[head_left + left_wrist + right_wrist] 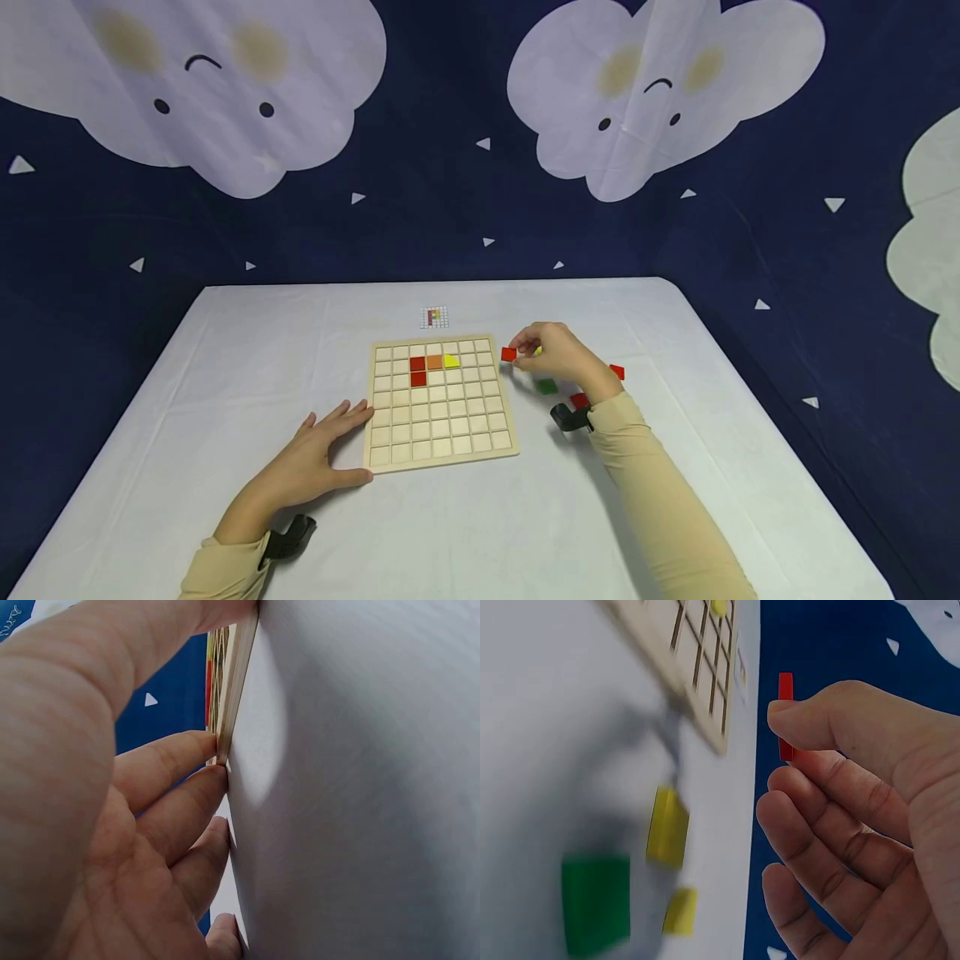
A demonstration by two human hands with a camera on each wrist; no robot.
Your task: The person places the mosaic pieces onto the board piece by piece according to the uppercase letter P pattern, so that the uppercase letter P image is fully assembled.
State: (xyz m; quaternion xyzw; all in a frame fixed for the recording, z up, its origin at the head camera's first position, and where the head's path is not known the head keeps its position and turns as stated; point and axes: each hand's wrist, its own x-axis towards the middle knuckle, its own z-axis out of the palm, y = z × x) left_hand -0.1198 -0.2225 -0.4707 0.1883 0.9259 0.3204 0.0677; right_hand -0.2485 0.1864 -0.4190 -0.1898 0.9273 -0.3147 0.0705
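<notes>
A pale wooden grid board [440, 431] lies flat on the white table. Set in its upper cells are two red tiles [417, 379], an orange tile [434, 362] and a yellow tile [452, 361] with a cut-off corner. My left hand [318, 457] has its fingers spread, with fingertips at the board's left edge and the thumb by its lower left corner. Just off the board's upper right side, my right hand [558, 350] pinches a red square tile [786, 686] between thumb and index finger, raised above the table in the right wrist view.
Loose tiles lie right of the board: a green tile [596, 904], yellow tiles [667, 832] and red tiles [617, 372], partly under the right forearm. Behind the board is a small card [435, 317] with a coloured grid pattern. A dark blue cloth with clouds hangs behind the table.
</notes>
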